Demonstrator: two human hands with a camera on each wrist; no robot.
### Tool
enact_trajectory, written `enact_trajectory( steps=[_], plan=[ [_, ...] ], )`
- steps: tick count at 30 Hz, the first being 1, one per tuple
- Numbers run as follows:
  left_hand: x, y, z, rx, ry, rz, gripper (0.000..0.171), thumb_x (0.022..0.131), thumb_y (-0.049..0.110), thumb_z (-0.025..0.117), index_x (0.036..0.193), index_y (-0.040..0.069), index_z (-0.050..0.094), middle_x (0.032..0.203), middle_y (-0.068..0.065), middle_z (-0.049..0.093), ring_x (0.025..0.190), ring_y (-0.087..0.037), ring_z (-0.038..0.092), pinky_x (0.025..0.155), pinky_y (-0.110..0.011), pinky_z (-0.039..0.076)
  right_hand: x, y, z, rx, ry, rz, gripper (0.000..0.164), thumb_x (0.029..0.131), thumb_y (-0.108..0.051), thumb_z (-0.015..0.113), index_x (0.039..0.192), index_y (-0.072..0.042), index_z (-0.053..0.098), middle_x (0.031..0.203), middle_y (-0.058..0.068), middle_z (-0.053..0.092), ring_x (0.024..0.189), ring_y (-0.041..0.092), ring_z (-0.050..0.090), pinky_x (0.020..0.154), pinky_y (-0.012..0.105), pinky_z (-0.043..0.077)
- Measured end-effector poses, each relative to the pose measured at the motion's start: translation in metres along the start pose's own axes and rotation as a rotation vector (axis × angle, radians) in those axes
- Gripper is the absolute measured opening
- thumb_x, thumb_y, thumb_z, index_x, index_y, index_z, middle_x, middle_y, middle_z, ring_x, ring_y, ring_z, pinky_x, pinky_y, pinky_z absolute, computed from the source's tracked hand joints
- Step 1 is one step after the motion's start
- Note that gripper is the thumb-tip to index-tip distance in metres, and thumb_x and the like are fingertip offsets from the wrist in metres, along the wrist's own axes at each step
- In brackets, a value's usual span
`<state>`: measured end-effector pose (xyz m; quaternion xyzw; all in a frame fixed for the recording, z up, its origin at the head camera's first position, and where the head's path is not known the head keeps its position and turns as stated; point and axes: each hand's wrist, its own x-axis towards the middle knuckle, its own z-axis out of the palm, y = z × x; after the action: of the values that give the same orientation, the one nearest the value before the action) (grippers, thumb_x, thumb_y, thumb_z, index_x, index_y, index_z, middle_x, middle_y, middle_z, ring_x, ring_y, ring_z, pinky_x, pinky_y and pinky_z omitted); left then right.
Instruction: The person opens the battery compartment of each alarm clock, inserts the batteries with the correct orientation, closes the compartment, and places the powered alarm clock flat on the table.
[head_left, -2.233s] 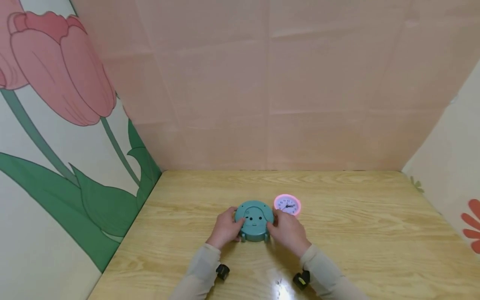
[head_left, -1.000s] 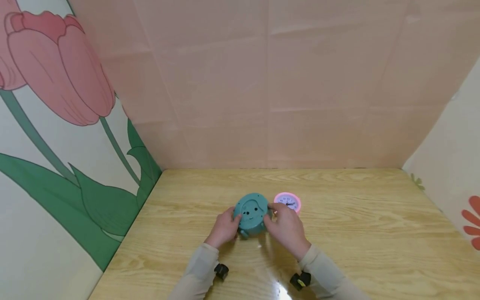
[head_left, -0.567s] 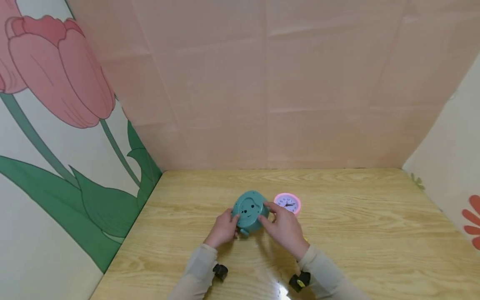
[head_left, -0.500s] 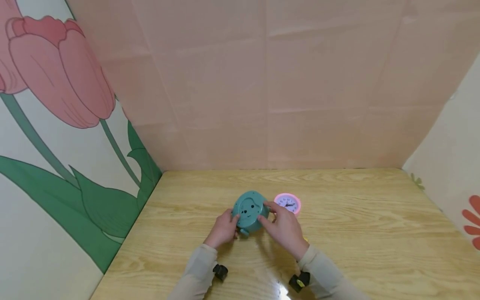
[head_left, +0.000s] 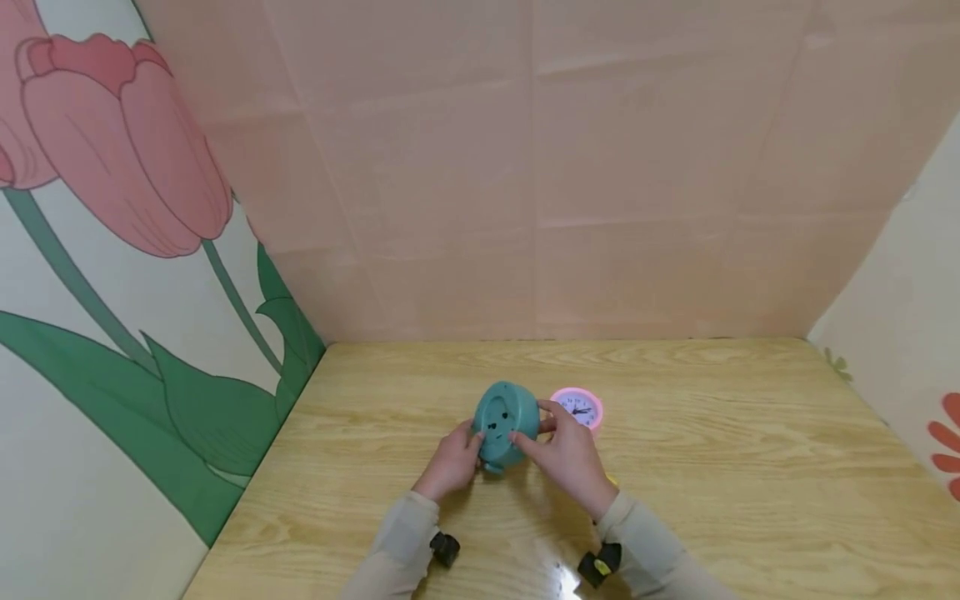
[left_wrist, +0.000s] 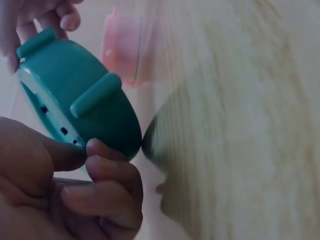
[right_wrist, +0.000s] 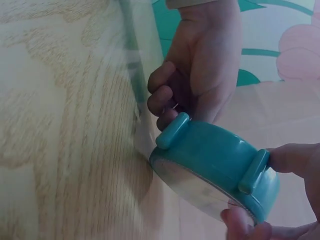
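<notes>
A round teal alarm clock [head_left: 519, 412] with two stubby feet is tilted between both hands, its back toward the head camera. In the right wrist view the clock [right_wrist: 215, 152] shows its dial side, with the markings too blurred to read. The left hand [head_left: 453, 461] pinches the lower left rim, thumb on the back. At the right side, the right hand [head_left: 568, 454] grips with its thumb on the back and fingers round the rim. Whether the lower rim touches the table cannot be told. Just behind the right hand lies a pink clock [head_left: 579, 409], partly hidden by its fingers.
The wood-grain table [head_left: 750, 467] backs onto a plain pinkish sheet [head_left: 540, 208]. A tulip-printed panel [head_left: 127, 158] borders the left side and a pale panel [head_left: 900, 317] the right. A small yellow object [head_left: 612, 480] peeks out beside the right wrist.
Both hands have raised the teal clock a little and turned it, so more of its right side shows. The right hand's thumb has moved inward across the back. The pink clock has stayed put.
</notes>
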<state>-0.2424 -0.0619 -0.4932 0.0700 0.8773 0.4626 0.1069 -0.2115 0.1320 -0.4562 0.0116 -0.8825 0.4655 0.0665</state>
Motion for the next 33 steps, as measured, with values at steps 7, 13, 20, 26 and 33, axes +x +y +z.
enact_trajectory(
  steps=[7,13,20,26,33],
  plan=[
    [0.001,0.003,0.000,0.059,0.045,0.035,0.046,0.105,0.022,0.050,0.140,-0.008,0.049,0.103,-0.018,0.066,0.091,-0.027,0.063,0.083,-0.047,0.055,-0.004,-0.006,0.002,-0.095,0.046,-0.047,0.071,0.078,-0.034,0.084,0.135,-0.004,0.055,0.098,0.011,0.070,0.078,0.019,0.064,0.061,0.031,0.051],
    [-0.003,0.014,-0.009,0.058,0.116,0.056,0.048,0.106,0.030,0.047,0.139,-0.005,0.052,0.100,-0.011,0.066,0.088,-0.019,0.062,0.078,-0.039,0.055,-0.007,-0.009,0.006,-0.135,0.071,-0.059,0.073,0.077,-0.037,0.084,0.135,-0.004,0.055,0.098,0.010,0.071,0.074,0.018,0.062,0.059,0.031,0.049],
    [-0.012,0.045,-0.019,-0.009,0.117,0.148,0.060,0.105,0.047,0.044,0.145,0.003,0.049,0.101,-0.009,0.062,0.077,-0.016,0.059,0.062,-0.031,0.051,-0.010,-0.010,0.011,-0.161,0.082,-0.100,0.067,0.077,-0.036,0.084,0.131,-0.005,0.060,0.098,0.008,0.070,0.080,0.019,0.064,0.061,0.032,0.051],
    [-0.017,0.054,-0.016,-0.032,0.092,0.176,0.062,0.106,0.045,0.045,0.149,0.000,0.042,0.101,-0.006,0.061,0.077,-0.014,0.059,0.064,-0.029,0.053,-0.014,-0.013,0.015,-0.162,0.091,-0.150,0.062,0.077,-0.035,0.085,0.128,-0.007,0.063,0.099,0.005,0.069,0.070,0.012,0.060,0.051,0.026,0.048],
    [-0.019,0.052,-0.014,-0.035,0.107,0.180,0.066,0.104,0.046,0.048,0.149,-0.001,0.040,0.103,-0.009,0.062,0.078,-0.015,0.059,0.063,-0.028,0.053,-0.016,-0.014,0.017,-0.216,0.078,-0.162,0.066,0.078,-0.040,0.083,0.132,-0.008,0.061,0.102,0.006,0.066,0.063,0.009,0.050,0.047,0.024,0.042]
  ],
)
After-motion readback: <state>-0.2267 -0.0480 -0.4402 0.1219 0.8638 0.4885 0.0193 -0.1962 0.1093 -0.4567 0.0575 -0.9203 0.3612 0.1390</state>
